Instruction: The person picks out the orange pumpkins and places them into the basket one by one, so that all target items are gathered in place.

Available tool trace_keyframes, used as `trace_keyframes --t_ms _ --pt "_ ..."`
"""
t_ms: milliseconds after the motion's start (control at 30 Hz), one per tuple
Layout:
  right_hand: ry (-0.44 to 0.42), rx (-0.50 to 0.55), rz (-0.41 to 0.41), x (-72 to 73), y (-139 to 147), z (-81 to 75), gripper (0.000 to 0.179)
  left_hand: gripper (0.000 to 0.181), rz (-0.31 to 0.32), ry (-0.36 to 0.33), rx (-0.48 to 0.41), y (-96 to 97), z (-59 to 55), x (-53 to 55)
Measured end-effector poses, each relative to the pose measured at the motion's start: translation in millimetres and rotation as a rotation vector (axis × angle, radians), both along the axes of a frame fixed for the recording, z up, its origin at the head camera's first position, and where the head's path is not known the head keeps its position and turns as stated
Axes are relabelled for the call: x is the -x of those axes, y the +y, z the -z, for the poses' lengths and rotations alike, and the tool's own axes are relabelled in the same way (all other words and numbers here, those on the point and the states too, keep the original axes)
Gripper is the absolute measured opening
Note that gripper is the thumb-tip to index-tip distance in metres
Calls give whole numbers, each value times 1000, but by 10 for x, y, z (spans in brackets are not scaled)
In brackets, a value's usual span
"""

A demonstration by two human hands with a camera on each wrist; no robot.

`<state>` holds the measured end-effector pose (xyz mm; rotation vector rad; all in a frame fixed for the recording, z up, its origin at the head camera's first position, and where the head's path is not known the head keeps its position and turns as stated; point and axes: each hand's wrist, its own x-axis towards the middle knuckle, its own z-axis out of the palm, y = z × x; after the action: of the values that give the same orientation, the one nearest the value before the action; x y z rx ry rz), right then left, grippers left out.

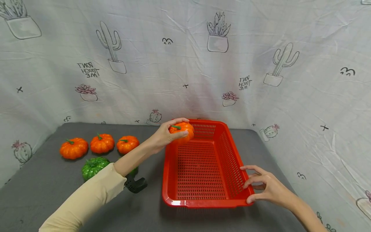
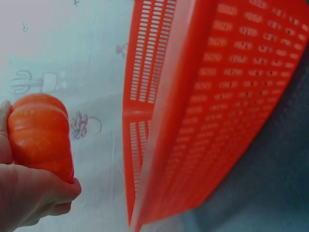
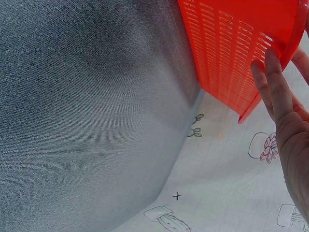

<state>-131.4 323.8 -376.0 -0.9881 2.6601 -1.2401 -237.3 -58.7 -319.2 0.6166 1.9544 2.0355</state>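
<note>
My left hand [image 1: 166, 133] holds a small orange pumpkin [image 1: 185, 130] with a green stem, thumb on one side and fingers on the other. It is above the far left part of a red plastic basket [image 1: 200, 203] with slotted walls. In the left wrist view the pumpkin [image 2: 41, 135] appears beside the basket wall [image 2: 207, 111]. My right hand [image 1: 266, 187] grips the basket's rim at the near right corner. Seen from the right wrist, fingers [image 3: 277, 87] lie along the outer wall [image 3: 227, 53], with another part of the hand beyond the rim.
Three orange pumpkins [image 1: 73, 149] stand in a row at left on the grey table [image 1: 37, 187]. A green pumpkin [image 1: 94, 167] sits before them; another green one is mostly hidden by my left forearm. A patterned white cloth [image 1: 185, 64] hangs around the table.
</note>
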Motion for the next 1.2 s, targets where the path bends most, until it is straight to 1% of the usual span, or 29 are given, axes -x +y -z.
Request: trace_keyframes --t_ms 100,267,400,500,567,700,800,933,1033,1200 --pt "19 2 -9 -11 11 -8 26 38 8 -10 -19 117 -11 31" --pt "47 11 -13 -48 20 -13 28 38 40 -16 -18 331 -66 73" --pt "35 17 3 -66 21 -17 28 38 59 -19 -12 537 -119 93" --pt "29 13 8 -67 23 -30 27 38 68 -16 -31 705 -139 112" --pt "30 11 3 -62 24 -37 28 39 59 -7 -57 817 -145 128" --pt "40 7 -4 -46 15 -46 28 40 4 45 -106 1014 -129 201" --pt "41 3 -5 -32 7 -52 28 41 -36 93 -117 1121 -87 287" --pt "34 10 -13 -17 -3 -62 27 42 -60 139 -110 1205 25 415" --pt "26 19 -24 -9 -7 -62 27 43 -62 156 -92 1237 132 502" --pt "24 25 -39 1 -14 -60 27 43 -44 183 -70 1247 285 631"
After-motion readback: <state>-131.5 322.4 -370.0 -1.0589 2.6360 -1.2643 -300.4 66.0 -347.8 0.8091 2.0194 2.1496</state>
